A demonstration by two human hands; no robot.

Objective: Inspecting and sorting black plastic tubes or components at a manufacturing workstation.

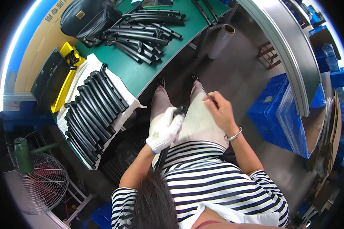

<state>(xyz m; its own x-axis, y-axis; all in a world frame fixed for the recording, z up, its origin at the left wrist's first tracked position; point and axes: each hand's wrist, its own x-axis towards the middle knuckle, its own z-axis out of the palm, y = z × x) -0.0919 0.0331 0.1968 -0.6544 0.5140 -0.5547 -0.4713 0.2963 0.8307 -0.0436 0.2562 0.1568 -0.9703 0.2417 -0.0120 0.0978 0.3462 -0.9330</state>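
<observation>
My left hand point(165, 131), in a white knit glove, is closed round a black tube point(162, 159) above my lap. The tube's thicker end point(180, 110) pokes out past the fingers, and its other end runs back along my striped shirt. To the right of it, my bare right hand point(221, 111) is closed in a pinch on a thin, dark, slender tool point(206, 93), its kind too small to make out. The two hands are apart. On a white cloth point(130, 100) to my left lies a row of similar black tubes point(97, 100).
The green table point(132, 74) also bears a loose pile of black tubes point(141, 36), a black bag point(88, 19) and a yellow bin point(62, 93). A wire-caged fan point(42, 183) stands at lower left. Blue crates point(269, 101) and a film roll point(222, 40) are on the right.
</observation>
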